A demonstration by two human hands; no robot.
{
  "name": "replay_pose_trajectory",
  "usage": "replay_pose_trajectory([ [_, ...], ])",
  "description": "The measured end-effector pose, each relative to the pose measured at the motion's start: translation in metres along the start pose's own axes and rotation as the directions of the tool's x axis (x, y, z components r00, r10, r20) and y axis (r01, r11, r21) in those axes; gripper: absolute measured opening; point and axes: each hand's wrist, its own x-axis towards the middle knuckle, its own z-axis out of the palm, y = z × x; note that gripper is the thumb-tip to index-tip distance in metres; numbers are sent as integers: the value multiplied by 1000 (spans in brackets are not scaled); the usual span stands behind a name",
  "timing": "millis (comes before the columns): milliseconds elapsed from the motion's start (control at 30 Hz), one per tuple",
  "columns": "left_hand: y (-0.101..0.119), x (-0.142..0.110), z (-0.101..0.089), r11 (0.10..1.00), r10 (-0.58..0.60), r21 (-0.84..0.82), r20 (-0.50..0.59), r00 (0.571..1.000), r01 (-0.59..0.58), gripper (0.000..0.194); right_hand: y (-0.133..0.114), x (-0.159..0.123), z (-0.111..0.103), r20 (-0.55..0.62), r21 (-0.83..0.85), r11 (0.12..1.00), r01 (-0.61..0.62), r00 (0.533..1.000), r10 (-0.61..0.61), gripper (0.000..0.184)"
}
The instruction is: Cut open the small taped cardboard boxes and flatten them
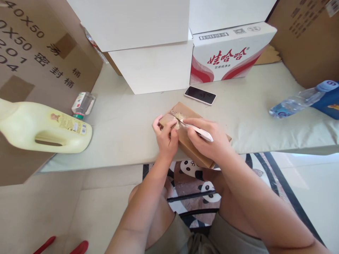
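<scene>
One oblong cardboard box (191,145) | left fingers (166,130) half-curled on scuffed end | right fingers (198,122) closed round white cutter (205,135)

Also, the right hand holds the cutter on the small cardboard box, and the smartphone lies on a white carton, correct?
No: the head view shows the smartphone on the tablecloth. The right hand holds the cutter on the small cardboard box.

You sit in what looks like a storeroom: cartons (159,67) on the cloth-covered table (127,130), panda mat (189,168) below it.
</scene>
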Motion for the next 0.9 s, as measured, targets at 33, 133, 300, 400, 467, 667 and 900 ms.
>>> replay_pose_trajectory([
  [33,0,0,0,1000,-1,10,2,1000,1,55,0,0,0,-12,-5,1000,7,1000,-7,31],
  [133,0,0,-1,1000,1,19,7,1000,-1,54,2,-2,-1,-118,4,999,43,992,-42,29],
  [300,-1,0,-1,1000,12,-25,6,1000,-12,52,1,-6,-4,-222,24,993,113,969,-104,27],
  [400,-2,-1,-1,1000,10,-17,11,1000,-10,53,0,-8,-6,-245,73,991,115,965,-94,25],
  [467,-3,-1,-1,1000,11,-12,16,1000,-10,54,1,-11,-7,-276,104,988,111,958,-79,26],
  [667,-2,-1,2,999,26,-31,-11,1000,-26,53,-1,-24,-18,-475,183,962,202,875,-93,26],
  [900,0,-1,3,1000,7,-23,-17,1000,-7,57,-15,-7,-17,-332,215,958,191,937,-113,21],
])
